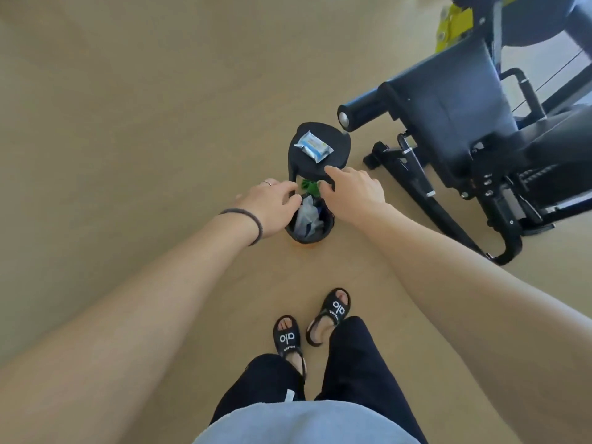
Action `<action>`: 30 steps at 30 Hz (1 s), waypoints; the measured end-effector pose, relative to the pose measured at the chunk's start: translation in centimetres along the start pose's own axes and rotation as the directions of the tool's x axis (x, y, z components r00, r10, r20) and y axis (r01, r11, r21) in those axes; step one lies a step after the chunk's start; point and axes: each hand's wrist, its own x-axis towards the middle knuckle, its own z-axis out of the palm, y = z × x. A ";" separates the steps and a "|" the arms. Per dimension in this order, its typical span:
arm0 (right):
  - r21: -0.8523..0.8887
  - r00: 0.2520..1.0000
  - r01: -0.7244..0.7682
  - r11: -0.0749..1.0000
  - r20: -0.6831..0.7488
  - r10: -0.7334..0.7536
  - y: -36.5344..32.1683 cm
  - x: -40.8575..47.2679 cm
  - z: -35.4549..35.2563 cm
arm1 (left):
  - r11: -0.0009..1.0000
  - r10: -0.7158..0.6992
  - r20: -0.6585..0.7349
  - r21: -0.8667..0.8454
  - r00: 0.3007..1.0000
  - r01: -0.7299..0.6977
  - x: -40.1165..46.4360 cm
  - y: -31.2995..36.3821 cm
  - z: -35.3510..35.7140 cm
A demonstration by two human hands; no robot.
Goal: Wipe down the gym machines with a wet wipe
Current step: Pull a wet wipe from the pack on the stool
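Note:
A small black bin (328, 224) stands on the floor ahead of my feet, its lid (336, 149) flipped back. A white-and-blue pack of wet wipes (314, 147) lies on the lid. Inside the bin are crumpled grey-white wipes (306, 214) and something green (310, 186). My left hand (272, 205) grips the bin's left rim with curled fingers. My right hand (354, 190) holds the right rim just under the lid, thumb by the green thing and index finger against the lid's edge. A black gym machine (455, 104) with padded seat stands to the right.
The machine's black base frame (448, 216) runs along the floor close to the bin's right side, and a padded roller (362, 113) sticks out above the lid. Tan floor stretches out to the left and behind the bin. My sandalled feet (310, 328) stand just short of it.

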 end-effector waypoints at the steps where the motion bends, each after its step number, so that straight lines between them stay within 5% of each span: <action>1: 0.002 1.000 -0.007 1.000 0.004 0.007 -0.1 1.4 0.1 | 1.000 0.006 0.006 -0.001 1.000 -0.006 1.4 -0.2 -0.5; 15: 0.096 0.994 -0.092 0.991 0.076 0.085 3.8 23.8 5.9 | 0.999 0.048 0.048 0.014 0.998 -0.049 24.8 -1.7 -1.5; 24: 0.300 0.964 -0.239 0.923 -0.039 0.262 8.2 39.0 21.1 | 0.990 0.142 -0.058 0.002 0.988 -0.142 45.0 -8.0 7.7; 30: 0.468 0.934 -0.153 0.871 -0.219 0.282 11.2 45.0 32.3 | 0.948 0.316 -0.144 0.097 0.938 -0.304 56.0 -11.3 16.5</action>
